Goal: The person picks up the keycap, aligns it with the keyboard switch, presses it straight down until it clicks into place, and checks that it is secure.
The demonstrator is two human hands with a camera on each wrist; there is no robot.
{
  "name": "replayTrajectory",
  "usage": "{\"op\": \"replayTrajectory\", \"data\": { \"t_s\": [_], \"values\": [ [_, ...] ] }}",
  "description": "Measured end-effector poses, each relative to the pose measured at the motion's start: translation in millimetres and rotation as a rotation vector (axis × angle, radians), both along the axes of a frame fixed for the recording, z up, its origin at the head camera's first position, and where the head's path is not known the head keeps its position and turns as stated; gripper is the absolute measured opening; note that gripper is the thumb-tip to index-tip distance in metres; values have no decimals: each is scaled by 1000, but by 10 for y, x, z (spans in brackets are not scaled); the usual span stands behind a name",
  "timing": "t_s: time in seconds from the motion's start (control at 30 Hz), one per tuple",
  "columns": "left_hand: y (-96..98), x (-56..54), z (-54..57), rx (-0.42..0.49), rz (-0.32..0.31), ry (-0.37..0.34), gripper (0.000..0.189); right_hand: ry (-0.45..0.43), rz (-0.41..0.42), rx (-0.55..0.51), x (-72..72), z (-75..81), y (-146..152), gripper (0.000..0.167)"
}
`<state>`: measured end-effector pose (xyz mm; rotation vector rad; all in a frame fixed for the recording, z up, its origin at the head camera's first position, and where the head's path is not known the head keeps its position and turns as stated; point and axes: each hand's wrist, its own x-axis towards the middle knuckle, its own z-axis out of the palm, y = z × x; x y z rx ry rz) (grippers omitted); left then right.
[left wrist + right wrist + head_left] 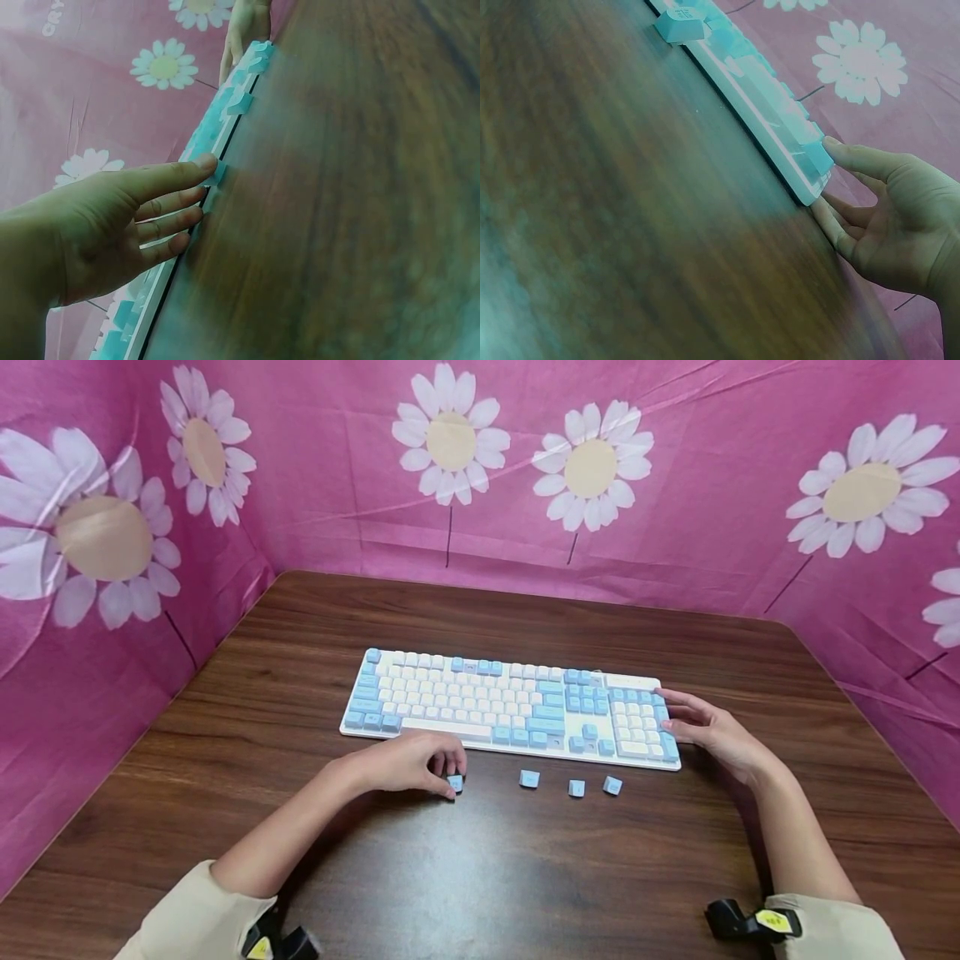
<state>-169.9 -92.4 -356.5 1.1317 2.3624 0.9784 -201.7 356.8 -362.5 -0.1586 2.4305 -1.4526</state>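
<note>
A white and light-blue keyboard lies on the brown table. In front of its long near edge, my left hand pinches a small blue keycap between thumb and fingers, low over the wood. The left wrist view has the thumb tip against this keycap, with the other fingers beside the keyboard's edge. At the keyboard's right end, my right hand holds the edge. Its thumb rests on a blue corner key, while the fingers lie along the side below.
Three loose blue keycaps, one left, one middle and one right, sit in front of the keyboard. Several key spots on the board show no cap, one near the lower right. Pink flowered cloth surrounds the table's back and sides.
</note>
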Motion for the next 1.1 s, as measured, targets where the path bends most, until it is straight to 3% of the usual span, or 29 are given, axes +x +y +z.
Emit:
{"op": "replayTrajectory", "data": {
  "t_s": [1.1],
  "values": [
    [-18, -10, -8, 5, -22, -1, 22, -5, 4, 0, -4, 5, 8, 65]
  ]
}}
